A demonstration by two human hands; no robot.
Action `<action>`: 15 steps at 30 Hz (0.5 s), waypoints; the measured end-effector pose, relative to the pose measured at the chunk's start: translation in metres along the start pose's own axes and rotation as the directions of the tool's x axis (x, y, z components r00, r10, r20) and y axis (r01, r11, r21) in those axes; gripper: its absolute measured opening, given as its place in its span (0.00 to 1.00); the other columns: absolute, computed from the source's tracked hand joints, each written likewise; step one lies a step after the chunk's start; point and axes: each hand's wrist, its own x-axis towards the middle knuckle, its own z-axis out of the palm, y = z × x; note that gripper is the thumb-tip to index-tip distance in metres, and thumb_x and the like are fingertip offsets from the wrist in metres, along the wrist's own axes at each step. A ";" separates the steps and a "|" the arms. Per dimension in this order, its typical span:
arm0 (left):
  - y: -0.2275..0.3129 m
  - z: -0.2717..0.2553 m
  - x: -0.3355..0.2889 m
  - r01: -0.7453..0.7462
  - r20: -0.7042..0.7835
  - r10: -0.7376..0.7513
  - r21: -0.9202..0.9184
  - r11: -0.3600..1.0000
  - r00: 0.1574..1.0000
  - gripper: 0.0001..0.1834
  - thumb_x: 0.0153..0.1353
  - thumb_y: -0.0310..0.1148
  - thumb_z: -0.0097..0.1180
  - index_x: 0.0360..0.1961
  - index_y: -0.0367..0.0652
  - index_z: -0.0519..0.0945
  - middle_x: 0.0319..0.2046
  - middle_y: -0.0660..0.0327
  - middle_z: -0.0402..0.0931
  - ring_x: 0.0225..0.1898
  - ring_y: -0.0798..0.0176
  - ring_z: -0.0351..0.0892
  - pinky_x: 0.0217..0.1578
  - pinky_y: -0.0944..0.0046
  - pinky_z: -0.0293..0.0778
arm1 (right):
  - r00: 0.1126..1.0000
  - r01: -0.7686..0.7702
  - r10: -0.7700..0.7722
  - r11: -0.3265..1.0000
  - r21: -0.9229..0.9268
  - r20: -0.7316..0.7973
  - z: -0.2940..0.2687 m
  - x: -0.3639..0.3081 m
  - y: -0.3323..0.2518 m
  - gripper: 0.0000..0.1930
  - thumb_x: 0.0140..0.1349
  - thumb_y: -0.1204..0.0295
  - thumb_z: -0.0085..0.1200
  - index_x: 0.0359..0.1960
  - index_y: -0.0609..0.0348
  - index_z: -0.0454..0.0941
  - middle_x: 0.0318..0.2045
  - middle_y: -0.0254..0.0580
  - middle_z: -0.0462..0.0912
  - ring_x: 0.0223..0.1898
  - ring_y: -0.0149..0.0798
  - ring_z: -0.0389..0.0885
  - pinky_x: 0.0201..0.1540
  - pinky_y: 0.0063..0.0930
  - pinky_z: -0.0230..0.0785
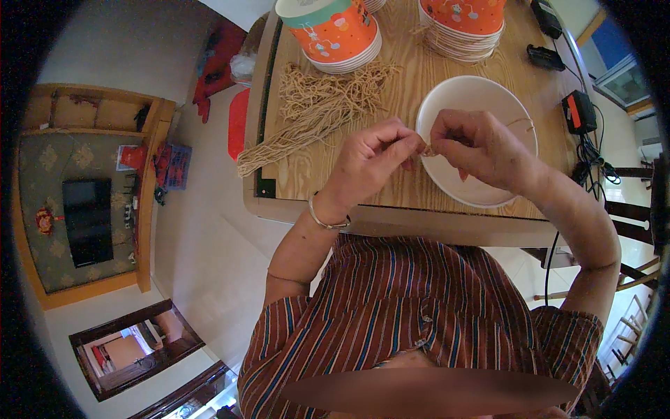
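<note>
Striped shirt [419, 314]: nearest the camera, brown with blue and orange stripes, filling the lower middle.
Bracelet [326, 222]: thin silver band on the left wrist, just above the table edge.
Left hand [370, 160]: fingers curled, thumb and forefinger pinched tight on 1 end of a short tan string piece [427, 149].
Right hand [478, 146]: fingers bent inward, thumb and forefinger pinched on the other end of the same piece; a thin strand [523, 122] trails from it across the bowl.
String piece: sits between the 2 sets of fingertips, over the near left rim of the white bowl [488, 192].
Wooden table [307, 167]: carries the bowl under both hands.
String bundle [314, 112]: loose tan heap left of the bowl, well apart from the hands.
Cup stacks: 2 orange patterned stacks at the far edge, 1 left [333, 31], 1 right [464, 21].
Black devices [578, 112]: along the right side, with cables.
</note>
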 end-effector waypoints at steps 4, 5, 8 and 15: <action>-0.001 -0.002 0.001 -0.012 0.026 0.012 -0.023 1.000 1.000 0.08 0.66 0.28 0.53 0.35 0.33 0.81 0.30 0.64 0.75 0.30 0.73 0.75 0.33 0.73 0.72 | 0.999 -0.042 0.041 0.999 0.018 0.034 -0.003 0.000 -0.002 0.06 0.66 0.72 0.49 0.33 0.61 0.74 0.24 0.28 0.75 0.20 0.19 0.69 0.20 0.15 0.63; 0.000 -0.003 0.001 -0.013 0.034 0.014 -0.036 0.999 0.999 0.08 0.65 0.27 0.54 0.35 0.34 0.81 0.31 0.64 0.75 0.31 0.74 0.75 0.33 0.73 0.72 | 0.999 -0.042 0.041 0.999 0.018 0.035 -0.003 0.001 -0.002 0.06 0.66 0.72 0.49 0.33 0.61 0.74 0.24 0.28 0.75 0.20 0.19 0.69 0.20 0.15 0.63; -0.001 -0.007 0.001 0.012 0.077 -0.012 0.010 1.000 0.997 0.06 0.63 0.25 0.55 0.36 0.34 0.81 0.32 0.66 0.74 0.33 0.75 0.74 0.34 0.74 0.71 | 1.000 -0.002 0.002 0.999 0.032 -0.006 -0.003 -0.001 -0.004 0.11 0.65 0.67 0.51 0.34 0.63 0.79 0.21 0.31 0.77 0.15 0.22 0.70 0.16 0.20 0.63; 0.001 -0.006 -0.001 -0.046 0.099 0.036 0.095 0.994 0.994 0.06 0.58 0.22 0.59 0.38 0.36 0.80 0.33 0.68 0.73 0.35 0.77 0.72 0.37 0.75 0.70 | 0.986 -0.159 0.155 0.985 0.062 0.065 -0.005 0.000 -0.007 0.10 0.64 0.68 0.50 0.32 0.62 0.78 0.20 0.30 0.72 0.15 0.22 0.69 0.16 0.18 0.62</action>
